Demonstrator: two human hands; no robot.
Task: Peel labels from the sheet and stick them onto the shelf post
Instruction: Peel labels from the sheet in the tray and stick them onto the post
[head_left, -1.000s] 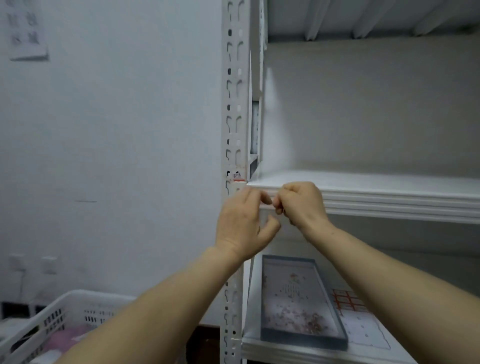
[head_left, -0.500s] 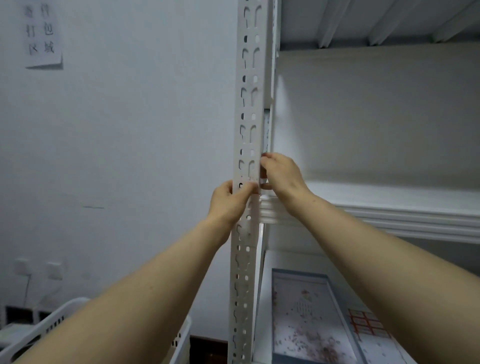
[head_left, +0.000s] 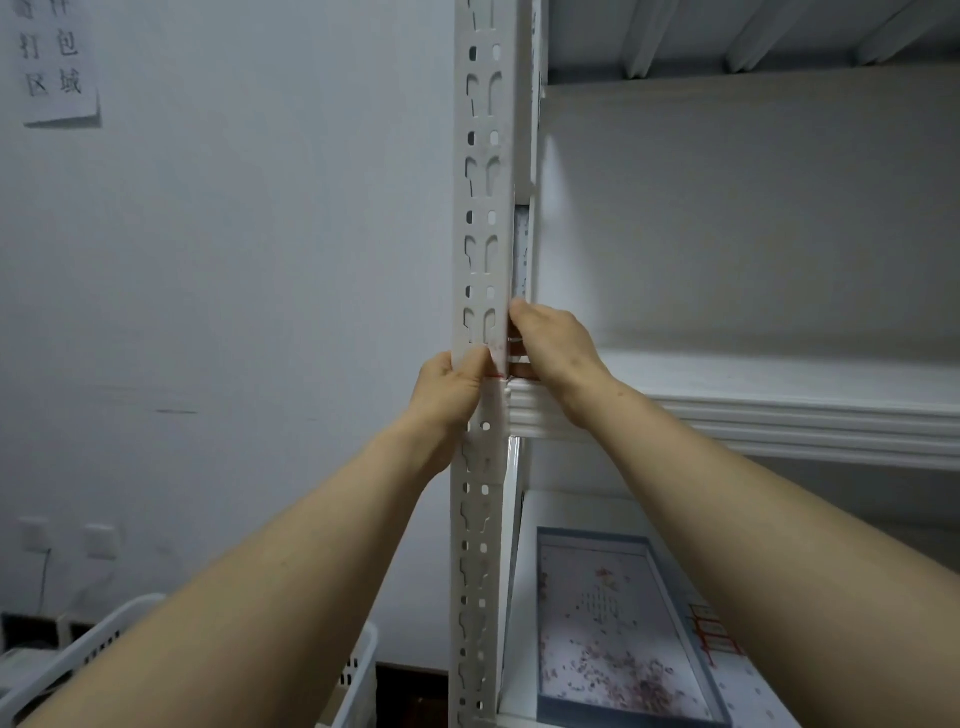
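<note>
The white slotted shelf post (head_left: 480, 208) runs up the middle of the view. A small white label with red print (head_left: 497, 359) lies on its front face and right corner, just above the shelf edge. My left hand (head_left: 451, 387) grips the post from the left, its thumb pressing on the label. My right hand (head_left: 553, 345) reaches in from the right with curled fingers and pinches the label's end at the post's inner edge. The label sheet (head_left: 712, 631), with red-outlined labels, lies on the lower shelf, partly hidden by my right forearm.
A white shelf board (head_left: 779, 410) juts out to the right of the post. A blue-rimmed tray (head_left: 618, 623) with small scraps sits on the lower shelf. A white plastic basket (head_left: 353, 670) stands at the lower left, and a paper sign (head_left: 54, 62) hangs on the wall.
Both hands rose from in front of the shelf edge to the post, carrying the label. They now hold it against the post; the view has closed in and tilted up.
</note>
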